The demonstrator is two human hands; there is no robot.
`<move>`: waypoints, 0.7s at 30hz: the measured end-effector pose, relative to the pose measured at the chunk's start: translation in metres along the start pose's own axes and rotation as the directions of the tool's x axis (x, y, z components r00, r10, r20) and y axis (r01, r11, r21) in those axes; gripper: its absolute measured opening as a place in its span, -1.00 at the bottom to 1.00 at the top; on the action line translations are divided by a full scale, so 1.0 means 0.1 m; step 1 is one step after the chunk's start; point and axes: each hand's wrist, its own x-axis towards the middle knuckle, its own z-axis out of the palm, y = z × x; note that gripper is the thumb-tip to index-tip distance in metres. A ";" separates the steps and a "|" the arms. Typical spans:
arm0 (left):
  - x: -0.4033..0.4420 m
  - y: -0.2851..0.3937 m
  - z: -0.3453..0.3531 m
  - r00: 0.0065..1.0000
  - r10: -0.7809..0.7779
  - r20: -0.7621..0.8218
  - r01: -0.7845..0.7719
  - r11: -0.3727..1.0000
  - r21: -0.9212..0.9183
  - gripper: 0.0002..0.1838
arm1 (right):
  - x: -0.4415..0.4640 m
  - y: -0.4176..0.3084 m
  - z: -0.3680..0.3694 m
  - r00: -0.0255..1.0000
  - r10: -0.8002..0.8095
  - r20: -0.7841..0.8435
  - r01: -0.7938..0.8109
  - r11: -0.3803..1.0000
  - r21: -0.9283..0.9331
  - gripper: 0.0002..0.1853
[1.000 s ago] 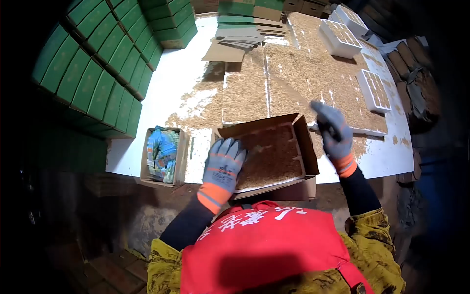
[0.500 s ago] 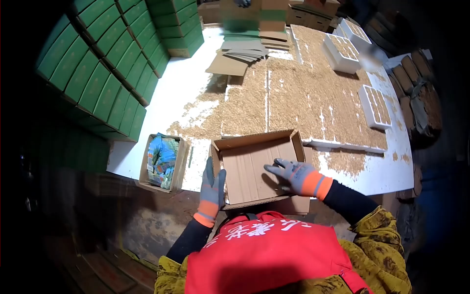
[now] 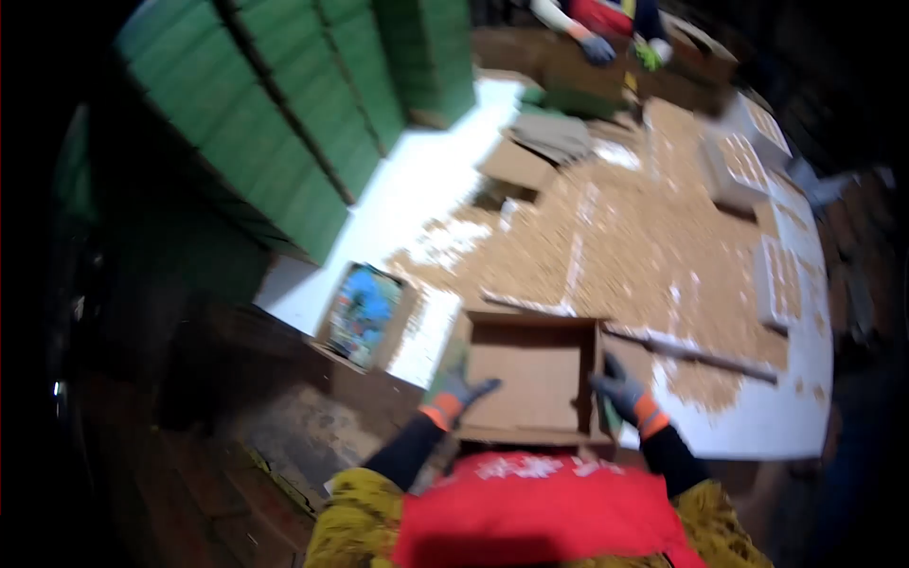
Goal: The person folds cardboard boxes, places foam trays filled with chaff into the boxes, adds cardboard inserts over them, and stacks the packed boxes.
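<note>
An open cardboard box (image 3: 530, 374) stands at the table's front edge, a bare brown cardboard bottom showing inside. My left hand (image 3: 458, 392), in a grey and orange glove, grips its left wall with the thumb over the rim. On the right wall, my right hand (image 3: 622, 390) holds the box in the same way. Beyond the box lie white trays covered with loose tan grains (image 3: 653, 256). To the left stands a small carton (image 3: 396, 327) with blue and green packets (image 3: 367, 305) in it. The view is blurred by motion.
Green boxes (image 3: 275, 104) are stacked high at the left. Flat cardboard pieces (image 3: 519, 165) lie at the table's back. White foam trays (image 3: 778, 281) stand along the right side of the white table (image 3: 757, 431). Another person's gloved hand (image 3: 597, 49) shows at the far end.
The dark tray contents seen in the box a second ago are gone, leaving its cardboard bottom visible. My right hand has moved from inside the box to its right wall. The view has shifted.
</note>
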 end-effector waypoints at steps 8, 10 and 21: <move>-0.30 0.69 -0.09 0.997 0.080 -0.015 -0.076 0.983 0.165 0.13 | -0.03 -0.06 0.34 0.960 -0.251 -0.127 0.251 0.968 -0.014 -0.01; -0.48 1.09 -0.13 0.993 -0.115 0.040 0.121 0.974 -0.192 0.16 | -0.06 -0.13 0.34 0.954 -0.275 -0.117 0.282 0.958 0.044 -0.09; -0.21 -0.41 -1.41 0.845 0.221 -0.487 -0.373 0.897 -0.239 -0.54 | -0.17 -1.19 1.16 0.991 -0.010 0.132 -0.083 0.734 0.674 -0.50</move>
